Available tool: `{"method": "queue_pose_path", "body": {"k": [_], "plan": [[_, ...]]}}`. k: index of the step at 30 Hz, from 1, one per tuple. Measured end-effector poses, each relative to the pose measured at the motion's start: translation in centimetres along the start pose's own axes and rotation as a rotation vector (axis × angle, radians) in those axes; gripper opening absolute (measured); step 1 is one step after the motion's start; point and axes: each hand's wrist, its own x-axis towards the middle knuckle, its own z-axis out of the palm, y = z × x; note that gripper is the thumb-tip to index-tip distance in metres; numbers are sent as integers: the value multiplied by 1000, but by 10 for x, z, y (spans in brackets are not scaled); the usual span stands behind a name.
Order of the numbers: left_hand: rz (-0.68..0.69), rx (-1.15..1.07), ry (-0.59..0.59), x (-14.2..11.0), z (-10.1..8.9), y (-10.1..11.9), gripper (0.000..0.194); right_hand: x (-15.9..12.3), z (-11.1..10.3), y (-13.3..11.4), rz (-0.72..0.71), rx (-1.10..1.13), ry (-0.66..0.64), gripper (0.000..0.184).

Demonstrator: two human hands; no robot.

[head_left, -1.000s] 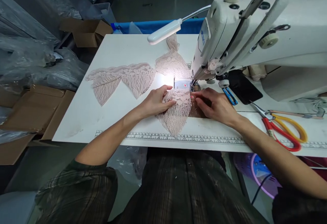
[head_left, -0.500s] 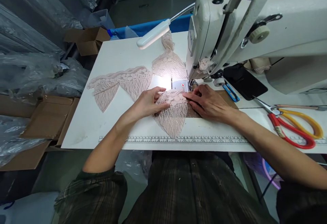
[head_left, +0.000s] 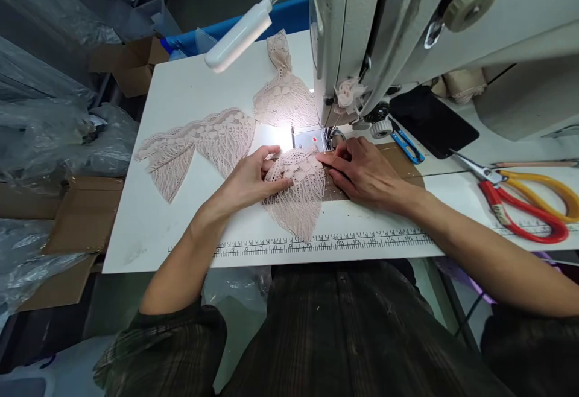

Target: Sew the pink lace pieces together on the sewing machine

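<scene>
A pale pink lace piece (head_left: 298, 195) lies in front of the sewing machine's metal plate (head_left: 310, 139), its point toward the table's front edge. My left hand (head_left: 253, 177) pinches its left side, thumb on top and the other fingers partly under the lace. At its upper right edge, my right hand (head_left: 357, 171) has closed fingers gripping the lace near the presser foot (head_left: 332, 137). More lace of the same kind (head_left: 289, 98) lies behind the plate, and another lace piece (head_left: 203, 137) is spread on the left of the table.
The sewing machine (head_left: 344, 41) rises at the right; a lit lamp (head_left: 239, 35) hangs left of it. Blue thread snips (head_left: 407, 143), a black phone-like slab (head_left: 432, 122) and red-and-yellow scissors (head_left: 520, 198) lie to the right. A printed ruler (head_left: 325, 243) runs along the front edge.
The camera view has shifted, bringing the machine closer in the picture. Both hands keep their hold on the lace, which stays in nearly the same place before the plate.
</scene>
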Motion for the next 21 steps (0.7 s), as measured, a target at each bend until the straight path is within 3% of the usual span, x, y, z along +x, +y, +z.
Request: {"method": "queue_pose_path", "body": {"k": [9,13,21], "plan": [[30,-5,0,0,2,-1,84,-9,-16,7,-133,201,-33,37],[29,31,4,0,2,0,82,-12,-20,7,-163,174,-75,35],[8,97,1,-2,1,6,80,-13,-21,5,-240,138,-31,36]]}}
